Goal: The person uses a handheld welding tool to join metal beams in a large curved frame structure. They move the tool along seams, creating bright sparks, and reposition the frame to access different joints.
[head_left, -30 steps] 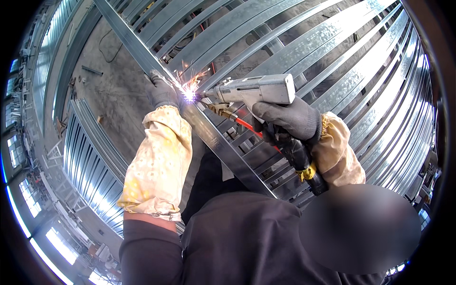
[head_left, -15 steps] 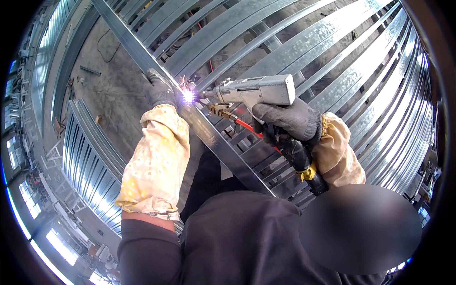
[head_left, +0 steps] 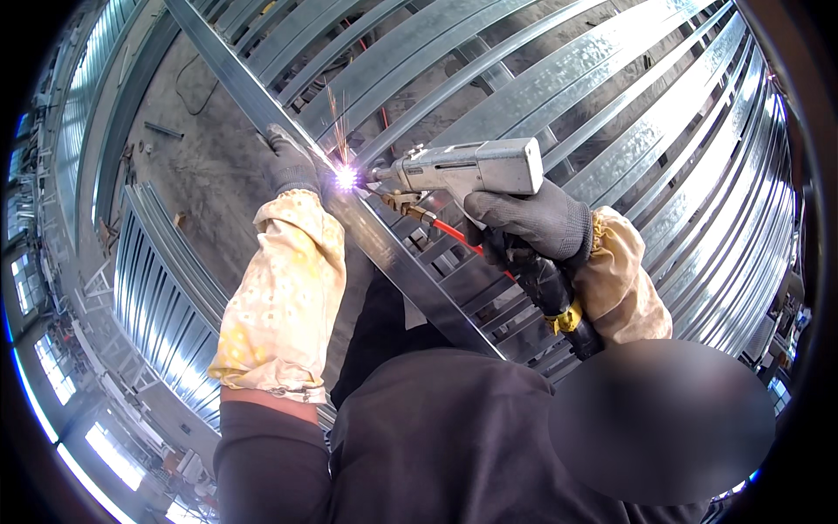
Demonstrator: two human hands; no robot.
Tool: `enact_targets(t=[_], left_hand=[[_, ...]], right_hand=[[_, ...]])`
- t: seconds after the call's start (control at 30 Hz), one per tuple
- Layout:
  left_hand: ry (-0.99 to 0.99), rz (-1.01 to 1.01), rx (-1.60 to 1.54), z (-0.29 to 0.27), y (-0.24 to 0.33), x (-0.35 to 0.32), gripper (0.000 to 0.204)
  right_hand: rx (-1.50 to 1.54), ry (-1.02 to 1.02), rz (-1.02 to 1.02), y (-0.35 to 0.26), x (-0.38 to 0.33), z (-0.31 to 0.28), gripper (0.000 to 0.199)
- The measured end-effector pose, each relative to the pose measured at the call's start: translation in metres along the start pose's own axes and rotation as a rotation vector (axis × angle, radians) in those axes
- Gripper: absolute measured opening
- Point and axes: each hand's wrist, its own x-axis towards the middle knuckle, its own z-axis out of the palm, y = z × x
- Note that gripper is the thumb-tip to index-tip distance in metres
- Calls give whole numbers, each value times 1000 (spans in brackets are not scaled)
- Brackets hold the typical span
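Observation:
My right hand [head_left: 532,223], in a grey glove, is wrapped around the handle of a silver welding gun [head_left: 471,166]. The gun's nozzle points left at a long galvanized steel beam [head_left: 384,244], where a bright violet-white glow [head_left: 346,178] throws sparks upward. Glare hides the exact weld spot. Just left of the glow, my gloved left hand [head_left: 290,163] grips the beam's outer edge, its fingers partly hidden. A red hose [head_left: 456,234] runs under the gun, and a thick black cable wrap [head_left: 543,284] with yellow tape [head_left: 566,317] trails from its handle.
Rows of galvanized slats [head_left: 559,92] spread from the beam toward the far right. A stack of metal profiles [head_left: 166,288] lies at the left. On the concrete floor are a short dark bar [head_left: 164,130] and a thin cable [head_left: 194,96].
The sparks now shoot higher above the glow. The beam and my left forearm appear slightly farther left in view, while the welding gun and my right hand have barely moved.

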Motion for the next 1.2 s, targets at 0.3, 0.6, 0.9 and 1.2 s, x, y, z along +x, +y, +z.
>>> enact_targets(t=[0.3, 0.6, 0.9, 1.2], left_hand=[[9, 12, 256, 7, 24, -14, 50], [62, -209, -17, 27, 69, -51, 46], [69, 32, 412, 15, 43, -27, 53], [23, 88, 380, 4, 18, -3, 56]], right_hand=[[-16, -7, -51, -10, -11, 6, 38], [-14, 31, -40, 11, -29, -1, 43], [44, 43, -49, 32, -28, -9, 45], [3, 27, -12, 25, -29, -5, 46]])
